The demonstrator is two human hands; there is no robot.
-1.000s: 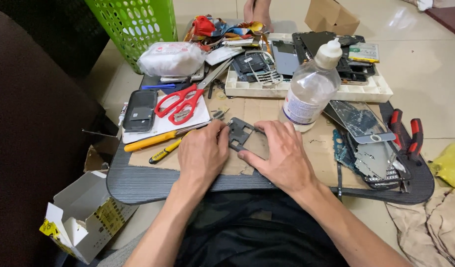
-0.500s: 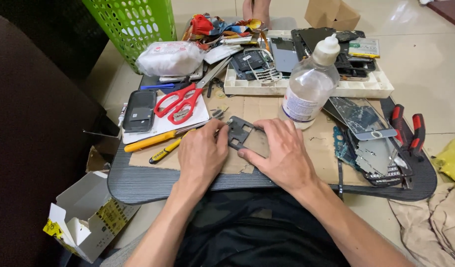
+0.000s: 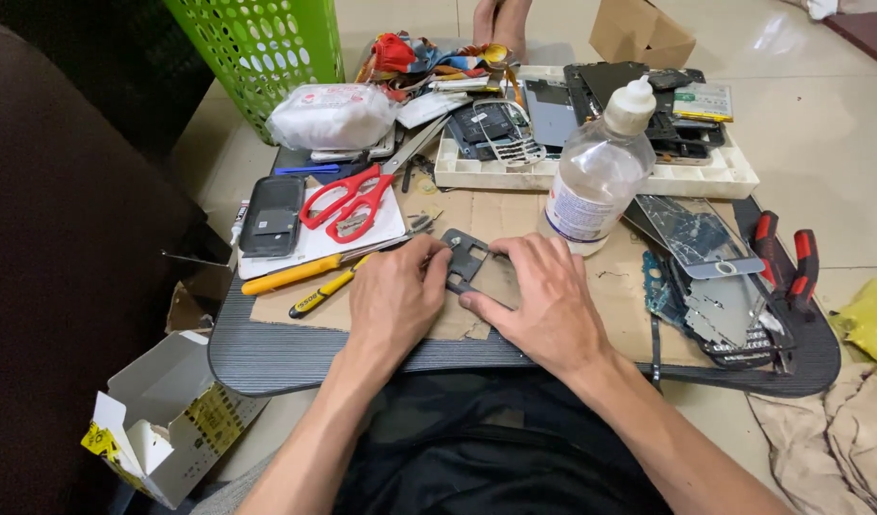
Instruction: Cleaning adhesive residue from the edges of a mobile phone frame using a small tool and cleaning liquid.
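Both hands pinch a small dark phone frame on the cardboard sheet.

The dark frame piece point(image 3: 464, 256) lies flat on the cardboard point(image 3: 515, 215), between the two hands. The left hand point(image 3: 393, 298) grips its left edge with curled fingertips; the right hand point(image 3: 543, 296) lies spread beside it, fingers pressing its right and lower edges. A clear plastic bottle point(image 3: 599, 174) stands just beyond the right hand.

Scissors point(image 3: 348, 202) lie left of the bottle point(image 3: 598, 176), tray point(image 3: 734, 178) behind it.
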